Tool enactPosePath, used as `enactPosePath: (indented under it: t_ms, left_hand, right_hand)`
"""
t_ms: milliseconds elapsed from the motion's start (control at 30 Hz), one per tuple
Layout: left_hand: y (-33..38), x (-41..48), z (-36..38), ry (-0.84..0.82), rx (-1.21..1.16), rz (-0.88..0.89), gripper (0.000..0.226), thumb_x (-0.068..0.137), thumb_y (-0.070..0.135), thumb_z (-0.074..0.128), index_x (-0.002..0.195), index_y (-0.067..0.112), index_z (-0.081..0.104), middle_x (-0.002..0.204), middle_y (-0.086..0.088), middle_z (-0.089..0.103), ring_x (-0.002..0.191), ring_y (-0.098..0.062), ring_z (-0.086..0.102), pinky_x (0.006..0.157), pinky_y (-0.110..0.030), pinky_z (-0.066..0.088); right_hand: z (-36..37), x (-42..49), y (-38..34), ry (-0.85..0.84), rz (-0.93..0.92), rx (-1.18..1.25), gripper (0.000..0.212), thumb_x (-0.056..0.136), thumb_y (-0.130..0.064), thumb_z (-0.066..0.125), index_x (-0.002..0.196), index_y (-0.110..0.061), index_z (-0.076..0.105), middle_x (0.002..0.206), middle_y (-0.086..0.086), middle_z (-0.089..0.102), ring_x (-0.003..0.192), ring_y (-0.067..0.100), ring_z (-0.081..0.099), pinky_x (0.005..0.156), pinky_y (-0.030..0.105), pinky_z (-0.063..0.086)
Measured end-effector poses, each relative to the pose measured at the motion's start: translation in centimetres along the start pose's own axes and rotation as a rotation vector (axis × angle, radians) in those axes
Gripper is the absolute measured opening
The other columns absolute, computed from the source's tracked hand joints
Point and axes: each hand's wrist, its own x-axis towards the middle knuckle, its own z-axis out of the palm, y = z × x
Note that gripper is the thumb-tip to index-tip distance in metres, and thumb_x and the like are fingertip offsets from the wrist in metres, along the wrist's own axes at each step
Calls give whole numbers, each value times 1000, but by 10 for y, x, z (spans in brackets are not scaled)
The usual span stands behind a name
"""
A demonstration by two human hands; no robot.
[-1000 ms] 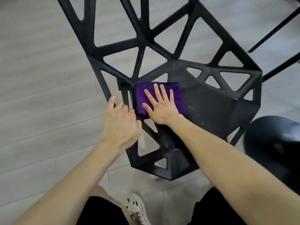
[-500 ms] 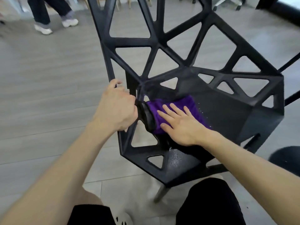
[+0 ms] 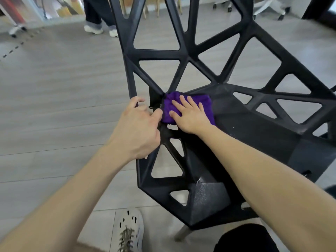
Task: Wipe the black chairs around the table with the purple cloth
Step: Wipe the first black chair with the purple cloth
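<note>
A black chair (image 3: 254, 135) with a lattice of triangular openings fills the middle and right of the head view. The purple cloth (image 3: 205, 104) lies bunched on the seat's back left corner, where seat meets backrest. My right hand (image 3: 189, 115) presses flat on the cloth with straight, spread fingers. My left hand (image 3: 135, 128) grips the chair's left side frame, fingers curled round the strut, thumb close to the cloth's left edge.
Grey plank floor (image 3: 54, 106) lies open to the left. A person's legs and white shoes (image 3: 99, 28) stand at the back. Wheeled chair bases (image 3: 267, 6) show at the top right. My own shoe (image 3: 129, 231) is under the chair's front corner.
The view has tilted up and drawn closer. My right hand has pushed the cloth back toward the seat's rear corner, where it bunches. My left hand keeps its grip on the frame.
</note>
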Motion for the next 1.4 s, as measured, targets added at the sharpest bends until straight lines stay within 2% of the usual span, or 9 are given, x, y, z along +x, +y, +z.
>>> enactPosePath:
  t_ms: [200, 367, 600, 733, 833, 967, 1133, 1300, 1400]
  left_hand:
    - [4, 0, -2, -12, 2, -11, 50, 85, 28, 25, 113, 12, 64, 74, -6, 72, 92, -29, 64, 126, -47, 25]
    - [4, 2, -7, 6, -38, -15, 50, 83, 31, 24, 109, 13, 63, 69, -6, 70, 88, -28, 64, 127, -48, 26]
    - [4, 2, -7, -20, -70, -24, 56, 83, 33, 20, 110, 14, 65, 67, -4, 69, 87, -26, 64, 129, -47, 23]
    - [4, 4, -5, -13, -87, -27, 54, 82, 34, 25, 111, 13, 67, 69, -4, 68, 89, -27, 63, 130, -46, 21]
    - [4, 0, -4, 168, -261, -95, 54, 81, 28, 40, 123, 10, 68, 106, -10, 66, 117, -34, 58, 131, -51, 21]
    - [1, -14, -5, 436, -460, -409, 72, 89, 20, 55, 157, 4, 41, 153, -19, 43, 142, -39, 43, 124, -52, 32]
    - [-14, -25, 8, 284, -761, -554, 58, 103, 28, 30, 157, 17, 48, 131, -6, 67, 120, -27, 59, 107, -49, 49]
    - [-7, -29, 13, 223, -714, -539, 58, 112, 11, 34, 170, 12, 27, 110, -5, 62, 101, -20, 51, 90, -31, 40]
    - [-8, -28, 13, 206, -671, -537, 59, 112, 11, 35, 170, 7, 24, 119, -9, 63, 105, -22, 50, 90, -28, 35]
  right_hand:
    - [-7, -16, 28, 273, 194, -301, 61, 104, -71, 28, 158, -47, 42, 165, 15, 29, 150, 40, 25, 118, 59, 24]
    - [8, -4, -8, 174, 156, -158, 68, 103, -74, 26, 164, -46, 30, 160, 15, 33, 147, 39, 26, 115, 61, 26]
    - [10, -63, 10, 301, -22, -172, 47, 107, -45, 49, 153, -35, 51, 146, 9, 48, 129, 35, 43, 99, 54, 43]
    - [-3, -9, -4, 272, 31, -80, 38, 109, -39, 47, 145, -29, 55, 137, 15, 47, 128, 39, 43, 95, 56, 49]
    - [-6, 27, -21, 252, 125, -46, 36, 109, -36, 40, 142, -26, 52, 139, 16, 45, 129, 39, 40, 95, 56, 45]
    - [-5, 7, -9, 243, 34, -68, 38, 109, -37, 41, 144, -27, 53, 138, 13, 45, 128, 36, 42, 99, 54, 49]
    - [4, -39, 7, 222, -131, -10, 42, 109, -37, 49, 150, -30, 55, 132, 10, 50, 124, 33, 47, 107, 46, 46]
    - [-4, 13, -28, 225, 40, 26, 43, 109, -38, 43, 151, -32, 47, 138, 16, 43, 130, 40, 41, 104, 53, 44]
    - [2, -19, -41, 246, -33, 106, 43, 109, -35, 44, 152, -32, 49, 134, 14, 46, 126, 37, 45, 102, 52, 47]
